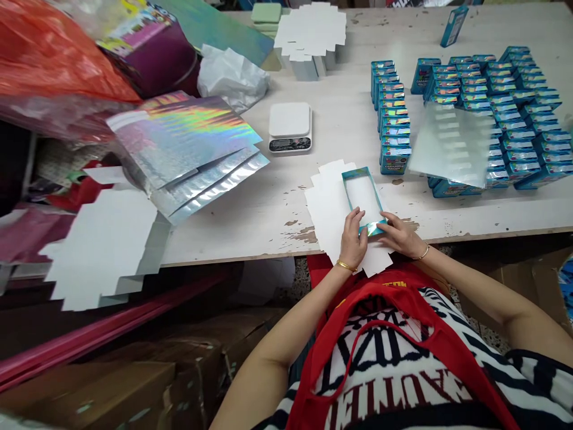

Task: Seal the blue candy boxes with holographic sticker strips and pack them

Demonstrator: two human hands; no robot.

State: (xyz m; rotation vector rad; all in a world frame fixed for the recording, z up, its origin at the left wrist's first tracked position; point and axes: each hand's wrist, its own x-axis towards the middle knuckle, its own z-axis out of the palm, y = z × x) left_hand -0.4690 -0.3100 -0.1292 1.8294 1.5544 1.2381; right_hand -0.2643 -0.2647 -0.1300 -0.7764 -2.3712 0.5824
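A shallow blue cardboard box [379, 197] with a white inside lies open side up, on top of a spread of flat white die-cut card sheets [329, 203] at the table's front edge. My left hand [353, 240] grips the near left corner of the box, its fingers bent over the wall. At the near right corner, my right hand [403, 236] holds the wall with thumb and fingers. A shiny strip shows on the box's near wall between the hands.
Rows of small blue boxes [510, 119] stand to the right, with a translucent sheet [450, 146] over some. A white scale [290, 126] sits left of centre. Holographic sheets [188, 143], a red plastic bag [54, 54] and stacked white card blanks [311, 30] lie further off.
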